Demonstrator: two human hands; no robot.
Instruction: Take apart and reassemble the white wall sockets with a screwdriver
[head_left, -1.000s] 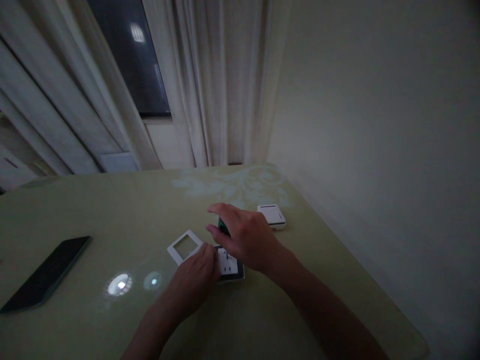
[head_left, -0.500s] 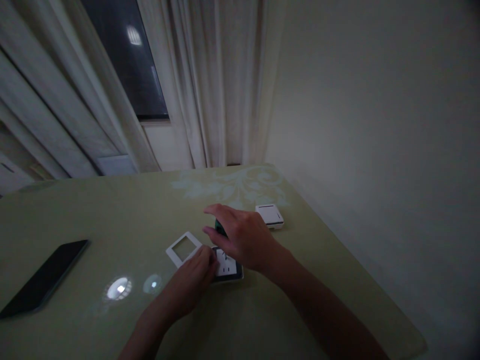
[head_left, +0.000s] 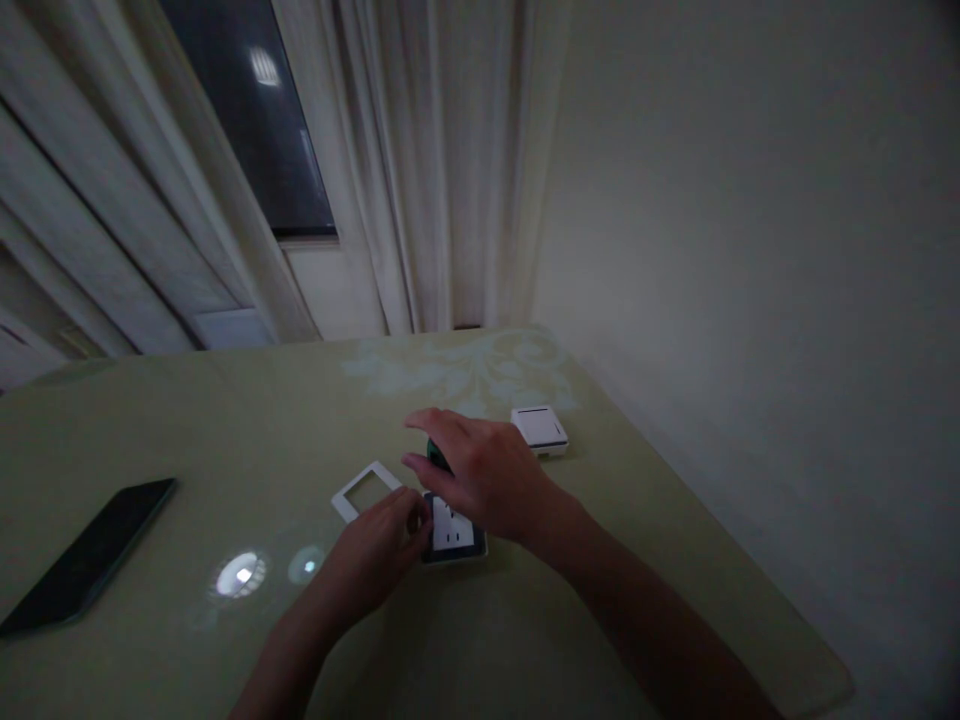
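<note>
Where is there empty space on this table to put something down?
The table is bare between the phone and the white frame, and along the far side by the curtains. It is crowded in the middle: left hand, right hand, socket and white switch.

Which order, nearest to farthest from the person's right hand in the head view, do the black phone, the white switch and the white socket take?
1. white socket: right beneath the right hand, partly covered by it.
2. white switch: just beyond the hand, towards the wall.
3. black phone: far off at the table's left.
</note>
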